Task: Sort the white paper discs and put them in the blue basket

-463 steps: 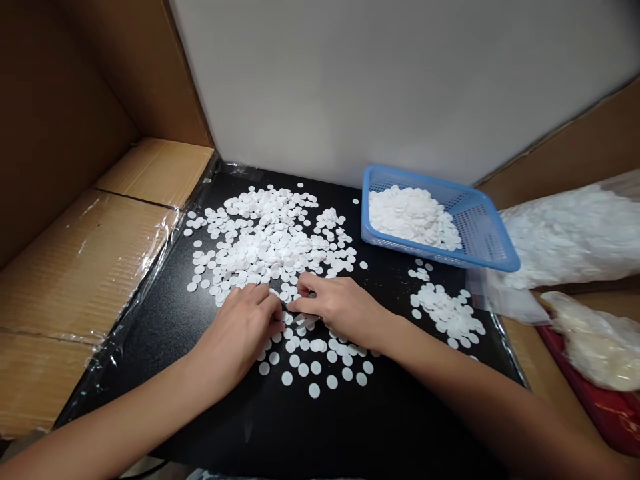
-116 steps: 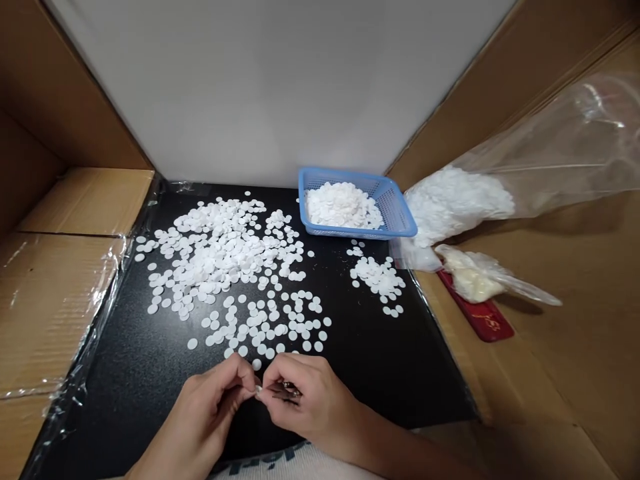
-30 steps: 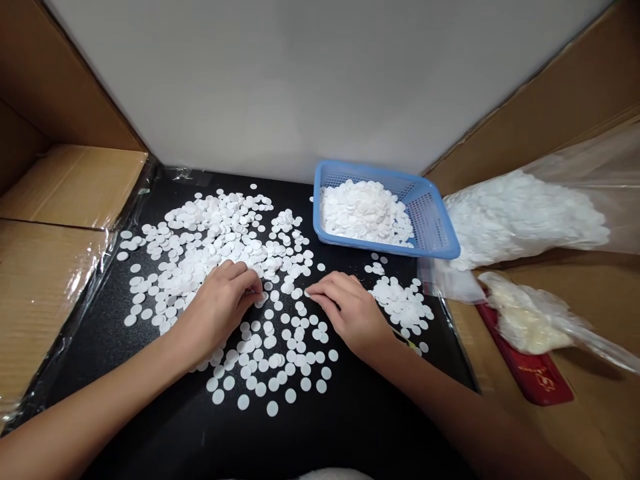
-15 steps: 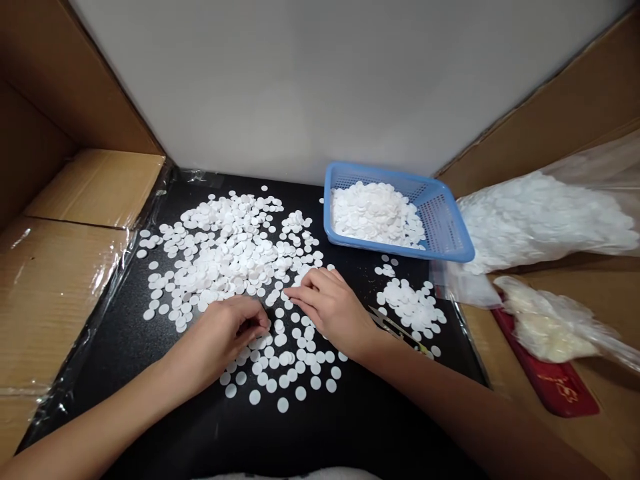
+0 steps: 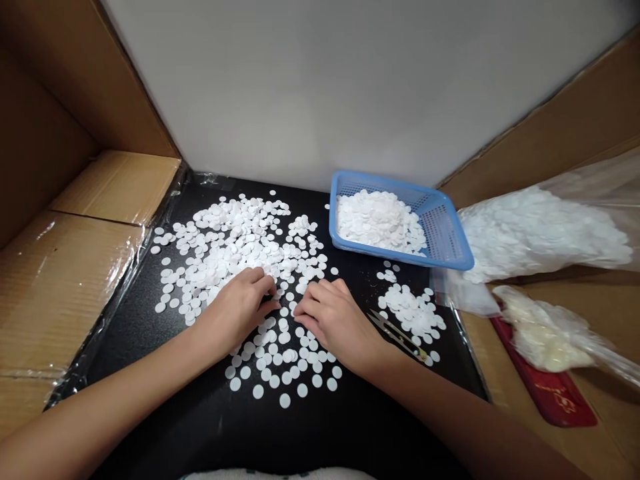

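Note:
Several small white round discs (image 5: pixel 235 240) lie spread over a black mat (image 5: pixel 150 360). My left hand (image 5: pixel 239 312) rests palm down on the discs near the middle, fingers curled, fingertips touching them. My right hand (image 5: pixel 336 321) lies close beside it, fingers bent and pressed on the discs. A looser patch of discs (image 5: pixel 280 373) sits just below both hands. Whether either hand has a disc pinched is hidden.
A blue basket (image 5: pixel 445 233) heaped with discs stands at the back right. A small pile of discs (image 5: pixel 413 310) and thin snips (image 5: pixel 397 335) lie right of my right hand. Clear bags of discs (image 5: pixel 540 233) and a red case (image 5: pixel 560 393) lie on cardboard.
Both hands have drawn closer together over the discs; my left hand moved up toward the big pile and my right hand slid slightly down and right.

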`<state>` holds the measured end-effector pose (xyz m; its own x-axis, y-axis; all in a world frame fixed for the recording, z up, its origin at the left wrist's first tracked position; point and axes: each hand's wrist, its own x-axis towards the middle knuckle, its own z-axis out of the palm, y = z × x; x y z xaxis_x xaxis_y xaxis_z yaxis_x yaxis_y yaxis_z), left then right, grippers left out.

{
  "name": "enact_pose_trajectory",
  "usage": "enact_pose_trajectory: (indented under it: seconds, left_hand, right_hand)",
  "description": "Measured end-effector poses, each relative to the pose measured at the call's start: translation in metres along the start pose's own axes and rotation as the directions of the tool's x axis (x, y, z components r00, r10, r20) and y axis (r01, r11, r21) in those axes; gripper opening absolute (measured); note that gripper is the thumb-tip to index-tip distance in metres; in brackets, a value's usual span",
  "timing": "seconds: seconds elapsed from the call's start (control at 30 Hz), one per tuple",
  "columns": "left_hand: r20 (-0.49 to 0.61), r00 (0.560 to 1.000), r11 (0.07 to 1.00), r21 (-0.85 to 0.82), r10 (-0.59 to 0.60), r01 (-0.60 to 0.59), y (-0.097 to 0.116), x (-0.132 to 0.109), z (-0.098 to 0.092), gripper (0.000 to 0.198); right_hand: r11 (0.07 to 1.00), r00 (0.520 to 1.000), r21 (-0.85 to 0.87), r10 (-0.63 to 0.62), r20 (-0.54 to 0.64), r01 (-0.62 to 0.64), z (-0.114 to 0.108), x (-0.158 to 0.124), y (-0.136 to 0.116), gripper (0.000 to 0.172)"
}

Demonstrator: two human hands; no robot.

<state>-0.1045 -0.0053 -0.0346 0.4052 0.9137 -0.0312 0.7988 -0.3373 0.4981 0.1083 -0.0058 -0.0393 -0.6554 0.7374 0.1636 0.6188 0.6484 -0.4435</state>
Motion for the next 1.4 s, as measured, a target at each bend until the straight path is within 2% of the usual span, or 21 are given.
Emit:
enact_pose_trajectory:
  seconds: [0.13, 0.4, 0.7, 1.0, 1.1, 1.17, 1.3, 1.4]
  left_hand:
    - [-0.009, 1.0, 1.0, 0.025, -0.017, 0.017, -0.002, -0.001, 0.001, 0.008]
    - [0.011, 0.997, 0.997, -0.017, -0.071, 0.071, -0.001, -0.002, -0.004, 0.004]
    - [0.046, 0.998, 0.999, 0.036, -0.034, 0.032, 0.006, 0.004, -0.006, 0.006]
    - [0.03, 0.999, 0.997, -0.079, -0.022, 0.024, -0.008, -0.008, -0.001, 0.011]
    - [0.016, 0.999, 0.997, -0.074, -0.031, 0.032, -0.01, -0.009, -0.003, 0.012]
    - [0.01, 0.999, 0.997, -0.07, -0.039, 0.039, -0.009, -0.009, -0.004, 0.01]
    - [-0.011, 0.999, 0.998, -0.051, -0.037, 0.037, -0.004, -0.006, -0.004, 0.004]
    - [-0.003, 0.999, 0.999, -0.025, -0.034, 0.034, -0.002, -0.002, -0.001, 0.005]
  right_hand:
    - [0.999, 0.999, 0.023, 0.027, -0.031, -0.026, 0.002, 0.001, 0.002, 0.009]
    - [0.996, 0.997, -0.052, 0.067, -0.046, -0.069, 0.011, 0.017, 0.008, 0.003]
    - [0.979, 0.979, 0.071, 0.187, 0.076, -0.192, 0.0, 0.033, 0.004, 0.015]
    - [0.992, 0.994, 0.124, 0.002, 0.106, -0.015, -0.009, -0.006, -0.002, 0.013]
    - [0.995, 1.0, 0.102, 0.003, 0.021, -0.005, -0.006, -0.003, 0.001, 0.005]
    - [0.999, 0.999, 0.037, -0.005, -0.032, 0.006, -0.002, 0.003, 0.005, 0.01]
    - [0.997, 0.998, -0.053, -0.06, 0.014, 0.061, 0.003, 0.009, 0.012, 0.013]
    - [1.0, 0.999, -0.004, -0.031, 0.038, 0.031, 0.003, 0.009, 0.014, 0.007]
